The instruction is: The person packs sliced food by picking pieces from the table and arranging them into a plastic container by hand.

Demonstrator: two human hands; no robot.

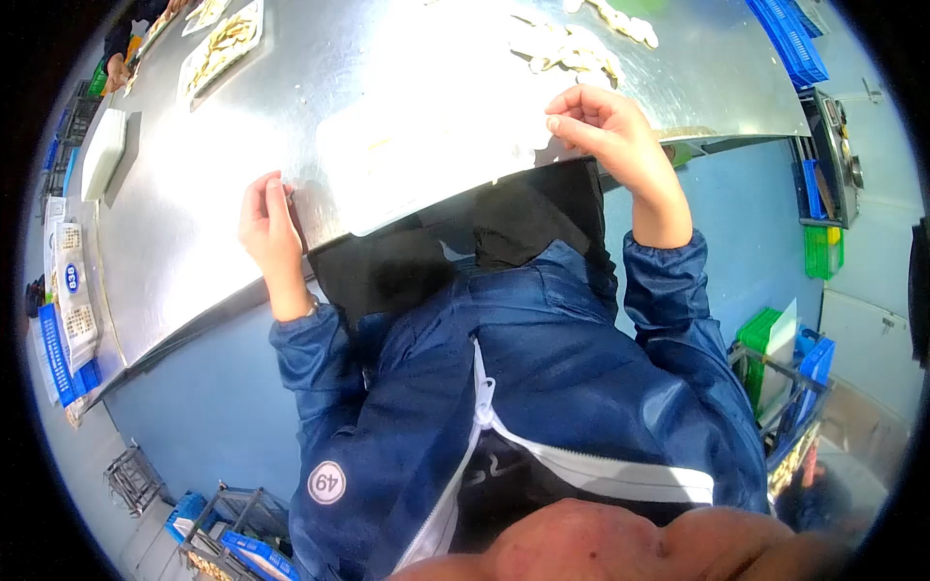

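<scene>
My left hand is at the near edge of the metal table, left of a glare-washed white tray. Its fingers are curled with the thumb against them; anything inside them is hidden. To the right of the tray, my right hand is closed, thumb and fingertips drawn together. Whatever it may hold is too small or too bright to make out. Just beyond it lies a loose pile of pale slices, perhaps mushroom. Strong glare hides much of the tray's surface.
A white tray of pale slices sits at the far left. Nearer stand stacked white trays and a printed bag. Blue crates are at the far right. Another person's hand shows at the upper left.
</scene>
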